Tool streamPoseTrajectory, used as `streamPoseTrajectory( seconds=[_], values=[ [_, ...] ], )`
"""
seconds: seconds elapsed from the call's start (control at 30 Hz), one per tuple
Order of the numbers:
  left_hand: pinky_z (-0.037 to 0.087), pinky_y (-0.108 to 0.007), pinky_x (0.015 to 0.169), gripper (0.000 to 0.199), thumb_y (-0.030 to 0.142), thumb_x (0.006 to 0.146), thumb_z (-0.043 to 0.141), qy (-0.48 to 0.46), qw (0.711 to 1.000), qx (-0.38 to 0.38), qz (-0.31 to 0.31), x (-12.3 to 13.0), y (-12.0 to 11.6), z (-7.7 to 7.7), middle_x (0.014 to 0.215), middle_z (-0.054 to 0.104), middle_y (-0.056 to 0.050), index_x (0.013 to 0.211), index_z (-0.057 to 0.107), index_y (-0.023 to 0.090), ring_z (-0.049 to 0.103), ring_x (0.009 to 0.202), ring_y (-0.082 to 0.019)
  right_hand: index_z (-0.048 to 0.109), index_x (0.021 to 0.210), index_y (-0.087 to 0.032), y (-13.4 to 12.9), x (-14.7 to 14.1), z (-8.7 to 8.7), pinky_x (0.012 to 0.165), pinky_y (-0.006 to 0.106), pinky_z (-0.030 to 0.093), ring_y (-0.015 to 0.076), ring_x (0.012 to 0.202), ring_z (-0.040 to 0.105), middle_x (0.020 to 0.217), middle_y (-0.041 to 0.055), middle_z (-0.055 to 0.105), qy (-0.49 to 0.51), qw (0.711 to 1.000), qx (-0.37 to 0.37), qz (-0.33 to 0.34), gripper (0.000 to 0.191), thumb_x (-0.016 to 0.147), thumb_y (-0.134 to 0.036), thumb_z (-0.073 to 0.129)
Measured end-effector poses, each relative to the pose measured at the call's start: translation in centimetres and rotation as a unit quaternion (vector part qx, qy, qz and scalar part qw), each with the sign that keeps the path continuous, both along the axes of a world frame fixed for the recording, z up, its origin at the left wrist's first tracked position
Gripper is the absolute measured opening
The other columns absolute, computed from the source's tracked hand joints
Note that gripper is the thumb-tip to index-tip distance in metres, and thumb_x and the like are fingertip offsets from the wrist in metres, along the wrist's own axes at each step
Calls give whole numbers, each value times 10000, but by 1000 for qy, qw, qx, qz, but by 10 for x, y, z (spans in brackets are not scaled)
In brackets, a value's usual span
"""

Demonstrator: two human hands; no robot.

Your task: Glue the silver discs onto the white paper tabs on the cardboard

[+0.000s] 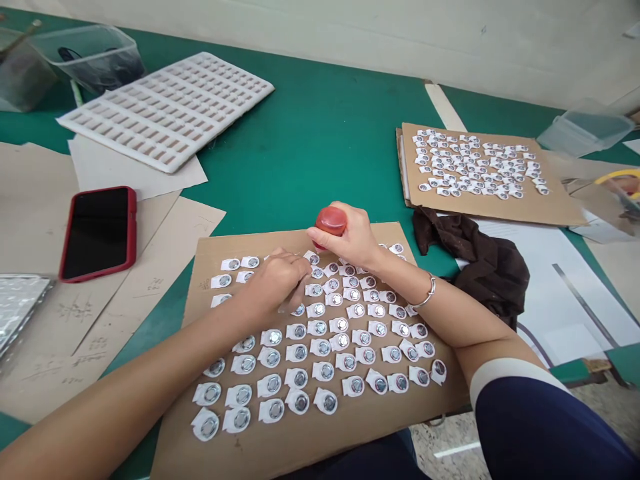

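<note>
**Shiny discs (271,338) on dull near card (360,420)**

The discs look like polished metal, set on white, matt tabs (227,421), paper or thin cloth. The near card is plain brown cardboard, smooth and unglossed; the far card (530,208) on the right matches it. The red knob (332,221) is glossy, its material hard to tell. A smooth green sheen covers the desk (310,147). On the left, the phone (100,227) has glossy black glass and a red case; beyond it, the slotted tray (173,163) seems white plastic, and the tub (100,35) clear plastic. Right: crumpled, matt brown cloth (480,267), smooth white paper (545,273), a bright metal bangle (431,291).
</note>
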State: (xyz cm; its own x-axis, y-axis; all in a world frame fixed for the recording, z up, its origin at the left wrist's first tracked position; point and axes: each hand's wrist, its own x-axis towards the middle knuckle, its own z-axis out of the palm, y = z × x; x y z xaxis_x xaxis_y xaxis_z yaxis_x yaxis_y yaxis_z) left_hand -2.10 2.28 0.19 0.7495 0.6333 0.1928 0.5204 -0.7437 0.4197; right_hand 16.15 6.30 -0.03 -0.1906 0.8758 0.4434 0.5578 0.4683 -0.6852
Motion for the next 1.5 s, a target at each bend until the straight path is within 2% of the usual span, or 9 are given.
streamPoseTrajectory(
  seconds=[0.13, 0.37, 0.6, 0.7, 0.83, 0.97, 1.13, 1.33, 1.5],
  values=[
    [414, -297, 661, 175, 126, 793, 421, -28, 998, -51, 14, -2, 6, 5, 637, 592, -18, 707, 569, 163, 544, 607, -144, 485, 666, -199, -1, 0, 1, 578, 264, 381, 105, 582, 460, 653, -18, 533, -3, 1000, 12, 10, 333, 700, -498, 628],
    [388, -240, 554, 172, 127, 770, 452, -42, 984, -158, 67, -1, 9, 15, 653, 612, -19, 751, 622, 147, 534, 578, -121, 499, 674, -200, -3, 0, 3, 577, 263, 383, 103, 581, 460, 648, -22, 532, -16, 999, 14, 26, 326, 708, -501, 619],
    [406, -254, 594, 154, 183, 765, 478, -47, 973, -199, 111, -3, 17, 6, 754, 633, -29, 737, 627, 155, 554, 668, -138, 512, 697, -201, -4, -1, 6, 580, 266, 384, 113, 606, 473, 670, -13, 541, -39, 998, 10, 49, 304, 725, -490, 601],
    [400, -253, 611, 131, 214, 755, 504, -45, 971, -207, 106, -2, 24, 9, 783, 629, -17, 685, 603, 166, 554, 718, -144, 521, 719, -199, -2, -2, 12, 590, 265, 381, 113, 622, 481, 694, -10, 556, -57, 996, -2, 73, 286, 725, -472, 605],
    [375, -228, 552, 142, 276, 772, 498, -53, 951, -291, 93, 0, 33, 19, 722, 601, 6, 723, 581, 172, 534, 666, -130, 528, 724, -197, -6, -1, 22, 577, 261, 372, 105, 613, 475, 702, -17, 566, -69, 993, -30, 95, 289, 711, -473, 611],
    [328, -230, 490, 154, 302, 729, 537, -34, 944, -309, 110, -2, 39, 18, 649, 566, -4, 677, 571, 162, 495, 582, -124, 533, 726, -195, -15, 6, 17, 586, 264, 392, 109, 623, 495, 703, -16, 568, -35, 997, -45, 53, 302, 671, -472, 641],
    [363, -247, 524, 148, 305, 715, 546, -49, 943, -306, 118, -6, 40, 10, 702, 610, -23, 701, 602, 169, 530, 626, -146, 516, 737, -198, -25, 12, 0, 629, 287, 434, 120, 640, 514, 708, -10, 565, 28, 998, -52, -18, 293, 668, -450, 647],
    [364, -241, 513, 167, 325, 715, 558, -56, 943, -302, 132, -5, 38, 8, 688, 616, -21, 708, 616, 169, 537, 616, -143, 524, 735, -203, -28, 12, -3, 641, 295, 449, 120, 640, 523, 708, -11, 557, 48, 998, -34, -5, 279, 645, -417, 679],
    [366, -234, 502, 156, 322, 722, 567, -60, 934, -325, 139, -4, 39, 5, 695, 629, -20, 720, 612, 173, 545, 614, -139, 520, 723, -197, -30, 16, -1, 617, 288, 448, 112, 610, 515, 684, -20, 549, 98, 995, -9, -35, 240, 670, -383, 662]
  ],
)
